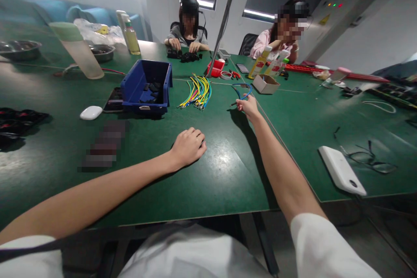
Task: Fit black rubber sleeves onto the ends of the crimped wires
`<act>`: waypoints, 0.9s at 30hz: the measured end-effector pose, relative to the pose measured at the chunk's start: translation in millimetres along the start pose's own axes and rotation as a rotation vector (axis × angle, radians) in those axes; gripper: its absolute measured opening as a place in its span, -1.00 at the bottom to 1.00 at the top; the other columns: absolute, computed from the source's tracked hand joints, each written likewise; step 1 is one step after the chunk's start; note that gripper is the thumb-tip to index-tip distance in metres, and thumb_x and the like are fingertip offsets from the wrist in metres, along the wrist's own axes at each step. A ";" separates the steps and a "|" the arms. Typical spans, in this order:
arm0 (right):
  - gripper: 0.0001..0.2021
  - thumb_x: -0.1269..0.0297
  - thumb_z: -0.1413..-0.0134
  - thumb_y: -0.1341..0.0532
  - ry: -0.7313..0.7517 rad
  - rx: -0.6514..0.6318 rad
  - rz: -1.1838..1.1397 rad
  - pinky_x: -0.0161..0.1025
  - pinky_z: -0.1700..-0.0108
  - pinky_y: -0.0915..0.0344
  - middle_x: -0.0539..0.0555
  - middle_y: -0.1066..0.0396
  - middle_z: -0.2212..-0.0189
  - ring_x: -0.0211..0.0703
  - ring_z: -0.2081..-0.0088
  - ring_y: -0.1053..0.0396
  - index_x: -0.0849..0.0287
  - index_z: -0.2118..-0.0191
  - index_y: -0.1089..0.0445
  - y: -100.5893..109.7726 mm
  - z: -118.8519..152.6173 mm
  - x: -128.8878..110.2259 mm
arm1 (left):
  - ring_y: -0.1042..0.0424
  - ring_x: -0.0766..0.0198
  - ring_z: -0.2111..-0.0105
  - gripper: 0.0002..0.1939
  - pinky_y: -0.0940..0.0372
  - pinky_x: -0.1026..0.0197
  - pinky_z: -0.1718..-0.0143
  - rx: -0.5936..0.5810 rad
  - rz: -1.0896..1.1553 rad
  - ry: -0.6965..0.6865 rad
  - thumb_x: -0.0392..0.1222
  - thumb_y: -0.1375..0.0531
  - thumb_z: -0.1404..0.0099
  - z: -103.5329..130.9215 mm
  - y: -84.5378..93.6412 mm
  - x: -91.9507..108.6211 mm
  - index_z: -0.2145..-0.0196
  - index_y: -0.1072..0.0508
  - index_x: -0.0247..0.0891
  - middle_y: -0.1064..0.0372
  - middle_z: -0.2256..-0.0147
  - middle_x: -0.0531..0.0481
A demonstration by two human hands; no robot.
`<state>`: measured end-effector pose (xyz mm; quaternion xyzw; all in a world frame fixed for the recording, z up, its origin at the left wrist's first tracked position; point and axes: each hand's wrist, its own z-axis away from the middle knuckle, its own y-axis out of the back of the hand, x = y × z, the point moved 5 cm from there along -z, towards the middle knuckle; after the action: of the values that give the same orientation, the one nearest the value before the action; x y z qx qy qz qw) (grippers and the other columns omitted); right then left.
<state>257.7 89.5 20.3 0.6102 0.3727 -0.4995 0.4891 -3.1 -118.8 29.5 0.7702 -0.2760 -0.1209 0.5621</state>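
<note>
My right hand [249, 106] is closed in a pinch on a blue wire [246, 87], which curves up and back in a loop above the green table [221, 139]. Resting on the tabletop nearer to me, my left hand [189, 147] has its fingers curled under. A bit of something dark shows by its fingertips, too small to name. Between and beyond my hands lies a bundle of yellow, green and blue wires [198, 91] with metal ends. To its left stands a blue plastic bin [137, 80] with small black pieces [153, 89] inside.
A white case [91, 113], a phone [113, 99] and a tilted bottle [81, 54] are on the left. A small cardboard box [265, 84], a white power bank [342, 170] and glasses [371, 156] lie right. Two people sit across the table; a metal pole [224, 17] rises between them.
</note>
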 end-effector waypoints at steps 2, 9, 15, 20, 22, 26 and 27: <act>-0.53 0.48 0.08 -0.28 -0.018 0.014 0.020 -0.45 0.62 -0.12 -0.14 -0.24 0.60 -0.36 0.64 -0.19 0.22 0.02 -0.15 2.5 -0.3 3.3 | -0.38 0.11 0.18 -0.78 -0.30 0.08 0.17 -0.002 -0.001 0.002 -0.18 -0.08 -0.37 0.0 -0.3 -0.2 0.26 -0.51 -0.29 -0.47 0.23 -0.14; -0.76 0.50 0.08 -0.30 -0.031 0.064 0.162 -0.40 0.59 -0.18 -0.07 -0.27 0.61 -0.34 0.62 -0.21 0.23 0.26 -0.27 8.4 5.0 3.0 | -0.38 0.11 0.18 -0.78 -0.30 0.08 0.16 0.006 0.002 0.001 -0.18 -0.07 -0.37 0.5 -1.6 -1.6 0.25 -0.51 -0.28 -0.48 0.23 -0.12; -0.85 0.48 0.10 -0.28 -0.007 0.098 0.351 -0.33 0.49 -0.29 0.00 -0.32 0.61 -0.26 0.56 -0.31 0.26 0.32 -0.36 19.2 11.5 -7.6 | -0.37 0.11 0.17 -0.77 -0.30 0.08 0.15 0.007 0.007 0.002 -0.18 -0.07 -0.38 0.3 -1.2 -1.5 0.25 -0.51 -0.29 -0.47 0.23 -0.11; -0.89 0.47 0.11 -0.25 0.000 0.115 0.477 -0.21 0.31 -0.37 0.09 -0.38 0.56 -0.11 0.44 -0.41 0.28 0.35 -0.41 27.5 13.1 -14.0 | -0.37 0.11 0.17 -0.77 -0.30 0.08 0.14 -0.001 0.010 0.006 -0.18 -0.07 -0.38 0.2 -0.3 -1.0 0.25 -0.51 -0.29 -0.47 0.23 -0.12; -0.87 0.46 0.11 -0.24 0.010 0.129 0.530 -0.18 0.23 -0.37 0.14 -0.41 0.53 -0.04 0.36 -0.45 0.29 0.33 -0.42 29.4 12.7 -14.5 | -0.37 0.11 0.18 -0.77 -0.30 0.08 0.14 0.000 0.008 0.009 -0.18 -0.07 -0.38 0.1 0.1 -1.0 0.26 -0.51 -0.29 -0.47 0.23 -0.11; -0.78 0.41 0.10 -0.23 0.059 0.180 0.760 -0.12 0.08 -0.34 0.29 -0.47 0.39 0.11 0.17 -0.46 0.34 0.25 -0.44 31.8 9.7 -11.4 | -0.37 0.11 0.18 -0.77 -0.30 0.08 0.15 -0.001 0.004 0.008 -0.17 -0.07 -0.38 0.2 -0.1 -0.9 0.26 -0.50 -0.29 -0.47 0.23 -0.11; -0.77 0.39 0.09 -0.22 0.066 0.184 0.801 -0.11 0.06 -0.34 0.32 -0.48 0.36 0.14 0.14 -0.45 0.34 0.23 -0.45 31.9 8.4 -9.2 | -0.37 0.11 0.18 -0.77 -0.30 0.08 0.15 -0.002 0.002 0.008 -0.17 -0.07 -0.38 0.2 -0.3 -0.8 0.26 -0.50 -0.29 -0.47 0.23 -0.10</act>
<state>283.8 73.9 36.2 0.7641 0.0749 -0.2810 0.5758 -3.7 -118.4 29.0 0.7698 -0.2744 -0.1176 0.5641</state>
